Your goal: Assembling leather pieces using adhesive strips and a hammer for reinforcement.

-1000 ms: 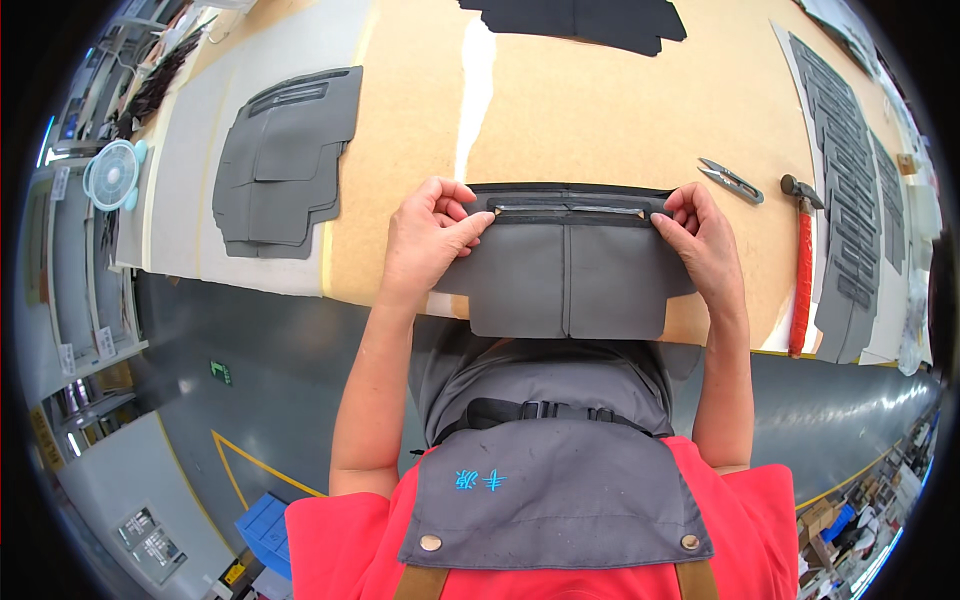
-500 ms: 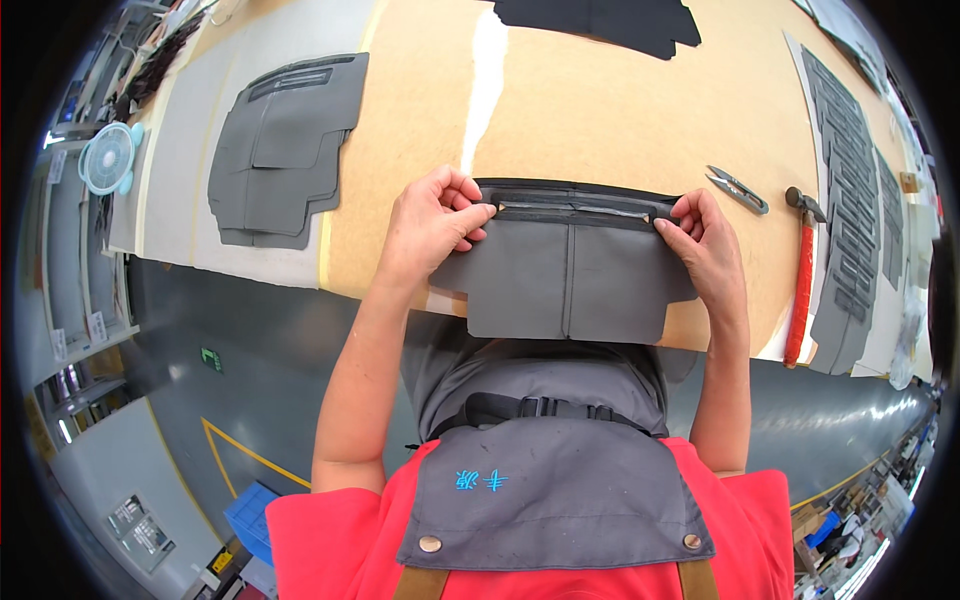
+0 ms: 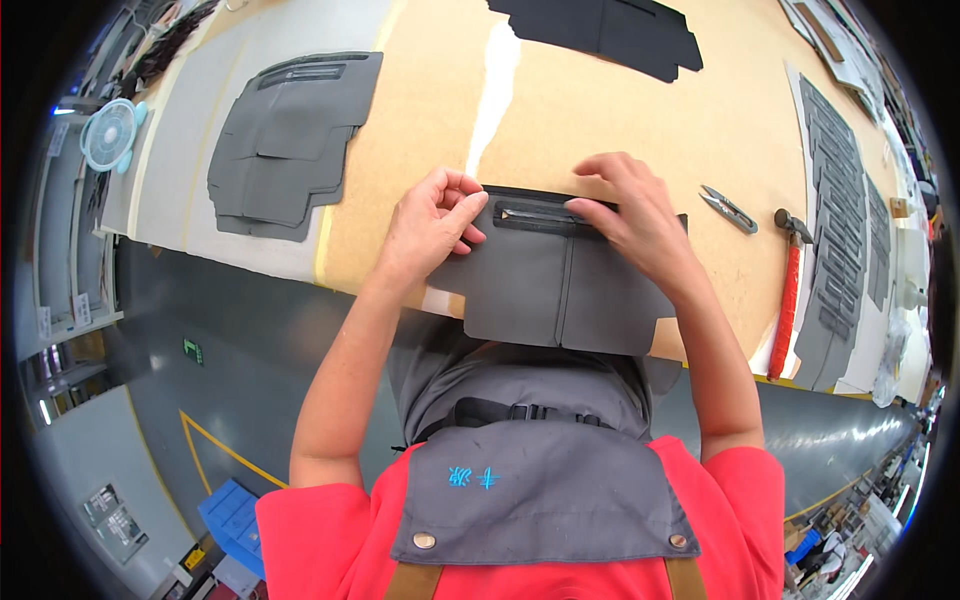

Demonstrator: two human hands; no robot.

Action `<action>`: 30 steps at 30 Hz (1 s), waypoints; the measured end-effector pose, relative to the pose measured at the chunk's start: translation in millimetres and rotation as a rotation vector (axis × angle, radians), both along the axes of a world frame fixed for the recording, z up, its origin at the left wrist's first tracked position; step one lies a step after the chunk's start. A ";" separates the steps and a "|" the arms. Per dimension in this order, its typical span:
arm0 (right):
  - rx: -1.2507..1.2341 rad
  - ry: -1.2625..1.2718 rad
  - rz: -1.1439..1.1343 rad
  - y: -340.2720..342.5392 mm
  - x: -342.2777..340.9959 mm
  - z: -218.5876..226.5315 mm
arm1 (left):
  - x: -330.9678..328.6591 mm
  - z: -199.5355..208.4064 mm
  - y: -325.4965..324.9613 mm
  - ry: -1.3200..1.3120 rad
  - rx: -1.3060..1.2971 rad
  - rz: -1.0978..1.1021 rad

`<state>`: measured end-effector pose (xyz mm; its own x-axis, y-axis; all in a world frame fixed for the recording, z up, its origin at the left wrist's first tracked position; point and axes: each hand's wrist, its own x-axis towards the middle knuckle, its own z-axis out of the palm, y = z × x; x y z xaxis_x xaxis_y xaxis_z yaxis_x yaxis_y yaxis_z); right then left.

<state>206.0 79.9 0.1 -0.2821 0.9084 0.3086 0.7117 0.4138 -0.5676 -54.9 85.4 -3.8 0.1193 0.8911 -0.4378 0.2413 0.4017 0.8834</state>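
A dark grey leather-like panel point(image 3: 520, 290) lies in front of me and overhangs the table's near edge. A black-edged slot point(image 3: 530, 218) runs along its far side, and a seam goes down its middle. At the panel's far left corner, my left hand point(image 3: 432, 222) is closed, thumb and forefinger pinching the edge. My right hand point(image 3: 635, 215) is over the right part of the slot, slightly blurred. Its thumb and fingers are apart, and it covers the slot's right end.
Thread snips point(image 3: 730, 210) and a red-handled hammer point(image 3: 787, 300) lie to the right, beside a stack of grey cut pieces point(image 3: 835, 220). More grey panels point(image 3: 285, 145) lie at the left. A black panel point(image 3: 610, 35) is at the far side, a small blue fan point(image 3: 110, 135) far left.
My right hand has let go of the panel's right corner and moved left over the slot, its fingers opening. The left hand stays at the left corner.
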 end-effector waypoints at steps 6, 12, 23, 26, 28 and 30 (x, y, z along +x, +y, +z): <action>-0.425 -0.175 0.186 21.6 -1.2 2.1 | -8.5 -1.4 -8.7 0.271 0.357 -0.022; -0.950 0.381 0.129 24.1 4.5 15.5 | -15.6 13.5 4.7 0.016 0.202 -0.150; -0.064 0.066 0.059 11.6 -9.1 28.1 | 3.8 16.4 14.8 -0.290 -0.211 -0.065; -0.181 0.006 0.132 -0.4 -15.3 23.7 | 0.9 12.1 15.5 -0.254 -0.193 -0.086; -0.309 -0.059 0.145 -5.1 -20.8 11.3 | 3.1 14.6 14.0 -0.239 -0.169 -0.078; -0.343 -0.019 0.151 -6.0 -22.8 7.9 | 2.9 19.5 8.8 -0.222 -0.144 -0.062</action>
<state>183.2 73.9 8.0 -0.4235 0.9058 -0.0129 0.6692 0.3032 -0.6784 -52.0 94.2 15.7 0.2791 0.8096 -0.5164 0.0758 0.5175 0.8523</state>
